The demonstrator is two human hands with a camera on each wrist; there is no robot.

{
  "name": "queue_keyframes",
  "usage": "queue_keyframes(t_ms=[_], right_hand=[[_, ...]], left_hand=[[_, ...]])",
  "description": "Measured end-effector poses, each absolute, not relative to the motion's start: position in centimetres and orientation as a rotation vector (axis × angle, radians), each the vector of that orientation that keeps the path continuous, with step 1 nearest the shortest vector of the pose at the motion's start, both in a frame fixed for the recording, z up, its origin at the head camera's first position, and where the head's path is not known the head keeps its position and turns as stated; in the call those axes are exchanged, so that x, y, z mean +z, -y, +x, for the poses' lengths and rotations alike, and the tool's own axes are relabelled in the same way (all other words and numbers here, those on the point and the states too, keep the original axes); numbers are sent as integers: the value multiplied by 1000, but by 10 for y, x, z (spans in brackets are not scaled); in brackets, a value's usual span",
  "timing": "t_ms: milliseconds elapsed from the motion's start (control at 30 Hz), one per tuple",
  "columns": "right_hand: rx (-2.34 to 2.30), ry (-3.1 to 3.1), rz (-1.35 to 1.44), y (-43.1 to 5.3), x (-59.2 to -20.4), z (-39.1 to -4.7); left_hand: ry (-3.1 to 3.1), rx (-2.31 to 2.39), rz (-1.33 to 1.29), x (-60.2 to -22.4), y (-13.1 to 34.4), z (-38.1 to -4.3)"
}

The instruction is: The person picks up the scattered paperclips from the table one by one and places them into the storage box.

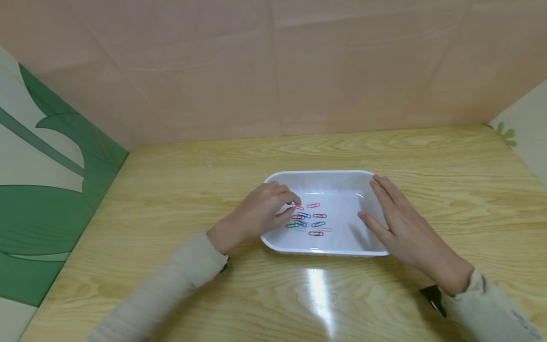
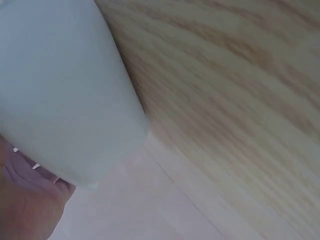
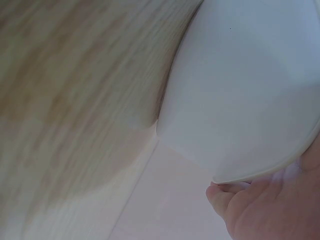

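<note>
A white plastic tray (image 1: 342, 237) stands on the table, with several coloured paper clips scattered over the left half of its floor. My left hand (image 1: 267, 209) reaches over the left rim and pinches a pink paper clip (image 1: 297, 207) between thumb and forefinger. Close by lie a second pink clip (image 1: 313, 205), a green clip (image 1: 291, 225) and several red and blue ones. My right hand (image 1: 403, 228) rests at the tray's right end, its fingers fairly straight along the rim and the thumb over the inside. Both wrist views mostly show the tray's outer wall (image 2: 65, 85).
A single pale paper clip (image 1: 209, 165) lies on the wooden table (image 1: 171, 190), beyond the tray to the left. A pinkish covered wall (image 1: 273, 71) rises behind the table. Panels with green leaf pictures (image 1: 38, 213) flank the left side.
</note>
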State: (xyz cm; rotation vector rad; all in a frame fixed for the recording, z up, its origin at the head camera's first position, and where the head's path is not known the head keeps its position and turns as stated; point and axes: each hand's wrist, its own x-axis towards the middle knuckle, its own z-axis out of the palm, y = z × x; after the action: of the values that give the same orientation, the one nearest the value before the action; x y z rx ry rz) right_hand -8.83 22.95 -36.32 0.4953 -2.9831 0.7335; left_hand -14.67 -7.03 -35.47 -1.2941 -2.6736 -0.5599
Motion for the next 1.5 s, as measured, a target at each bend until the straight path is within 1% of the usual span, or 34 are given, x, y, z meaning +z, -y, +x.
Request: queue_keyframes(t_ms=[467,933,1500], right_hand=[[728,2977,490,-229,-363,-88],[723,2974,488,-231,-362,-87],[723,2970,494,-230,-361,-85]], left_hand=[[2622,-478,-1163,-340,98,-159],[2554,-512,-1129,-346,127,-168],[2640,-435,-1084,-348,161,-184]])
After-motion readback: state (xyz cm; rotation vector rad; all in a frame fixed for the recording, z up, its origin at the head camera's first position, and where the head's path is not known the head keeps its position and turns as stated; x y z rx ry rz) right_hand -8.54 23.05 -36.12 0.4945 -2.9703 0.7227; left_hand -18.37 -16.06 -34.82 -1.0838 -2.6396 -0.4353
